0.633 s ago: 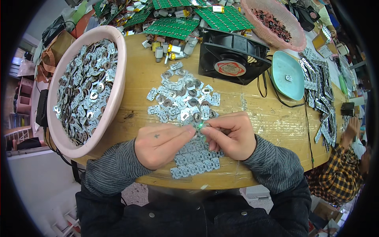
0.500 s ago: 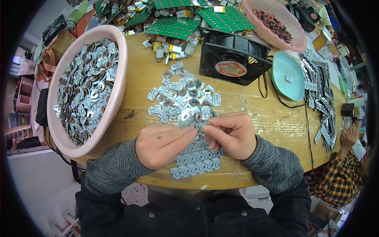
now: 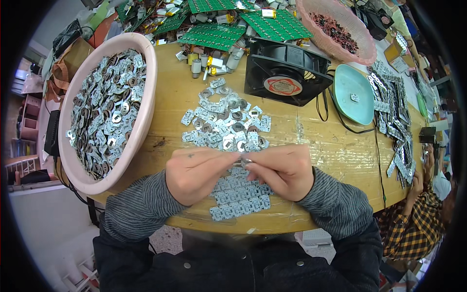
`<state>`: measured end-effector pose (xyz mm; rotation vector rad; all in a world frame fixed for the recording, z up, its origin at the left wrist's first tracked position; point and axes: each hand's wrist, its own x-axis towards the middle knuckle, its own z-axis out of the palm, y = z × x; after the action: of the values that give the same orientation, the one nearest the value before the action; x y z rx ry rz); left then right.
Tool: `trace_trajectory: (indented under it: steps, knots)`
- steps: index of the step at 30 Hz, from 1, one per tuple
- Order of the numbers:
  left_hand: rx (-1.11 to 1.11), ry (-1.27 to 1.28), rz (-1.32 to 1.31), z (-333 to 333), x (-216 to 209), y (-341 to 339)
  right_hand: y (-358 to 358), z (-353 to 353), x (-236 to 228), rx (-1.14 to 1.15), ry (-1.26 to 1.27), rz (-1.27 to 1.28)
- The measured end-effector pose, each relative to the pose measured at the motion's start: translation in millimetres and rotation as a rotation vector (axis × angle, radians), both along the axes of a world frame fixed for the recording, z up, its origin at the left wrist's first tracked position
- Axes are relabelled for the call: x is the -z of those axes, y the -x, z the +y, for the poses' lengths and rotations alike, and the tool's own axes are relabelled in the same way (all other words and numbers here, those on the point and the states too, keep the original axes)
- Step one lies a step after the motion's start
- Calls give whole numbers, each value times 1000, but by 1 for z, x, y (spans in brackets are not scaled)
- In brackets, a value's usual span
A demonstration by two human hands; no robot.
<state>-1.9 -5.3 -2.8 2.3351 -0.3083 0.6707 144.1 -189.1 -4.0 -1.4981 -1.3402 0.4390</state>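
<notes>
My left hand (image 3: 193, 174) and my right hand (image 3: 283, 171) meet fingertip to fingertip over the table. Both are closed in a pinch around a tiny greyish part, mostly hidden by the fingers, so its kind is unclear. Just beyond them lies a loose pile of small pale circuit boards (image 3: 221, 114), several carrying round dark or silver discs. Under and in front of my hands, joined strips of similar boards (image 3: 241, 207) lie in rows near the table's front edge.
A pink basin (image 3: 150, 97) of similar boards stands left. Beyond the pile are a black fan (image 3: 292, 70), green circuit panels (image 3: 214, 36) and small batteries. A turquoise tray (image 3: 354, 109), a pink basket (image 3: 367, 48) and metallic strips (image 3: 396, 121) sit right. Another person's checked sleeve (image 3: 418, 221) is at far right.
My fingertips have come closer together, the right hand shifting slightly left and lower. The other person's hand at the far right has moved down.
</notes>
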Motion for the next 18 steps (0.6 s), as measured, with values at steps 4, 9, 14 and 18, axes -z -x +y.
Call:
trace_trajectory:
  steps: [4, 9, 14, 18]
  knots:
    - [54, 63, 50, -1, -3, 1, -2, 0, 5, -49, -10, -42]
    - [22, 66, 58, 0, -4, 2, 2, -1, 0, -4, -23, -72]
    - [6, 58, 55, 0, -4, 2, -3, -4, -2, -87, 22, 31]
    - [15, 66, 56, 0, -3, 2, -3, -2, -1, -112, 0, -11]
